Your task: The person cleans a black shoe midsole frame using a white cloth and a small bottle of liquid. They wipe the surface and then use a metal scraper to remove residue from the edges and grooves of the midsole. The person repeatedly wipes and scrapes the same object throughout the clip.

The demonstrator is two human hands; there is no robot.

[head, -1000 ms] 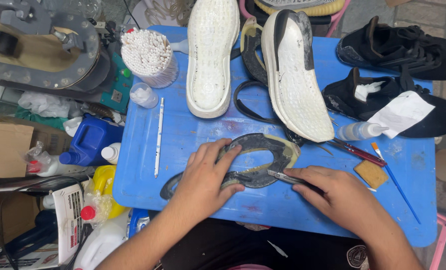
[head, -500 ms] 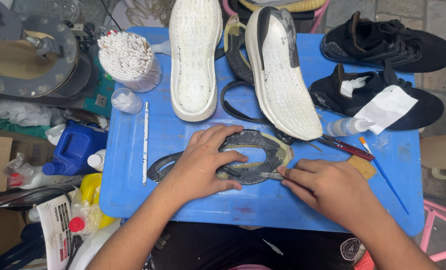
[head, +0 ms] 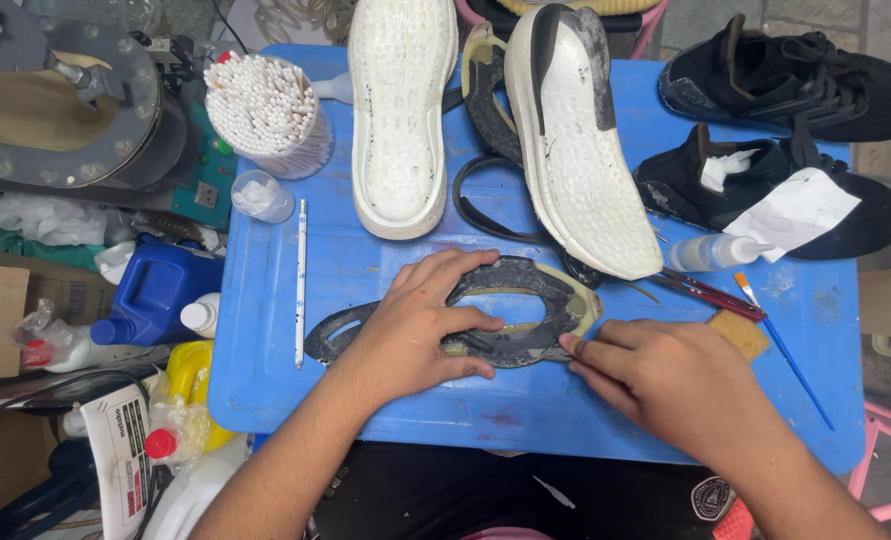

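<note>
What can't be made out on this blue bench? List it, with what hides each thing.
Head view only:
- Middle of the black outsole piece: under the left hand.
- Whatever the right hand may hold at the outsole's edge: its own fingers cover it.
- Two white soles: toe ends cut off by the top edge.

Two white soles (head: 402, 110) (head: 577, 140), two black shoes (head: 795, 75) (head: 765, 195), one black outsole (head: 485, 315), two hands (head: 415, 325) (head: 670, 375), one cup of swabs (head: 265, 110), one glue bottle (head: 715, 252), one brush (head: 780, 345), one blue jug (head: 155, 290).
</note>
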